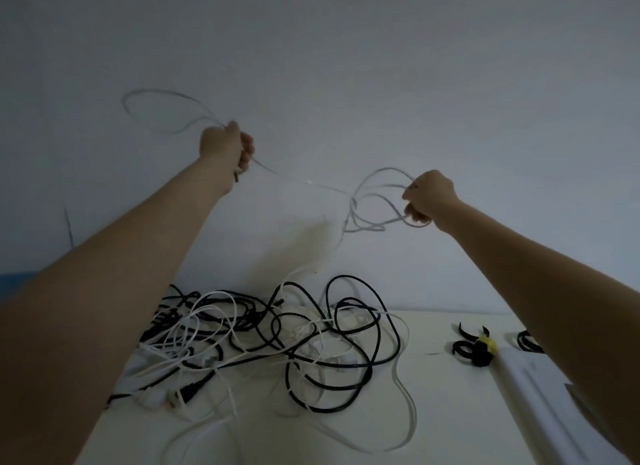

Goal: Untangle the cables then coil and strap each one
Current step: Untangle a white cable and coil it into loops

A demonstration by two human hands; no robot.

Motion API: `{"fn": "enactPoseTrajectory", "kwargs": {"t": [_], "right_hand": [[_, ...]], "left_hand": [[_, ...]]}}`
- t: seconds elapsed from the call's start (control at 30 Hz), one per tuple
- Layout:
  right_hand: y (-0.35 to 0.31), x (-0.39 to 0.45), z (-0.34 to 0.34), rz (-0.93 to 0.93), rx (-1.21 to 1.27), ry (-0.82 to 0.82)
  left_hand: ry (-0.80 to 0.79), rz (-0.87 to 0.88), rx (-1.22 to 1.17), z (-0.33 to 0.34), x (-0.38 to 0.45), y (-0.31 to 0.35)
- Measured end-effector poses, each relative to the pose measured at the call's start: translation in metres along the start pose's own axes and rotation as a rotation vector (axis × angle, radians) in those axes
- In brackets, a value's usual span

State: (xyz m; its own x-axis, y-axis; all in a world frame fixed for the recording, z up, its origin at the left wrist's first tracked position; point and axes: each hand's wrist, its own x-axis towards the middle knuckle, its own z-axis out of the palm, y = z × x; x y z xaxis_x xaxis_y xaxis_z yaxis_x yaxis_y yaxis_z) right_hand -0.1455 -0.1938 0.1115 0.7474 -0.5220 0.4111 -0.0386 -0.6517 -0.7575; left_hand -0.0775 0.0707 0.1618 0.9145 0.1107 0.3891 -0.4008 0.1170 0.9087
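Both arms raised in front of a pale wall (381, 66). Left hand (227, 146) at 10 o'clock, grip closed round a thin white cable (294, 177), one loop arcing up-left of the fist. Right hand (429, 196) at 2 o'clock, grip pinching the same cable where it bunches into a knotted cluster of loops; the cable runs between the hands and a strand drops to the pile. Tangle of black and white cables (277, 343) lies on the white worktop (450, 412) at 6 o'clock. Black straps (472, 347) with a yellow piece at 4 o'clock, apart from the tangle.
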Motion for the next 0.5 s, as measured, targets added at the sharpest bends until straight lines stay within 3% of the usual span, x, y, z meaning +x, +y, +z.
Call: {"fn": "enactPoseTrajectory", "kwargs": {"t": [0.2, 0.33, 0.43, 0.5], "right_hand": [[-0.054, -0.02, 0.004, -0.194, 0.337, -0.189], [-0.085, -0.034, -0.001, -0.364, 0.54, -0.294], [-0.086, -0.025, -0.014, -0.341, 0.503, -0.142], [-0.075, -0.018, -0.022, -0.27, 0.313, -0.042]], "left_hand": [[-0.475, -0.015, 0.424, 0.05, -0.045, -0.04], [-0.531, -0.028, 0.518, 0.073, -0.065, -0.049], [-0.545, -0.08, 0.452, 0.069, -0.062, -0.05], [-0.462, -0.068, 0.427, 0.056, -0.05, -0.049]]}}
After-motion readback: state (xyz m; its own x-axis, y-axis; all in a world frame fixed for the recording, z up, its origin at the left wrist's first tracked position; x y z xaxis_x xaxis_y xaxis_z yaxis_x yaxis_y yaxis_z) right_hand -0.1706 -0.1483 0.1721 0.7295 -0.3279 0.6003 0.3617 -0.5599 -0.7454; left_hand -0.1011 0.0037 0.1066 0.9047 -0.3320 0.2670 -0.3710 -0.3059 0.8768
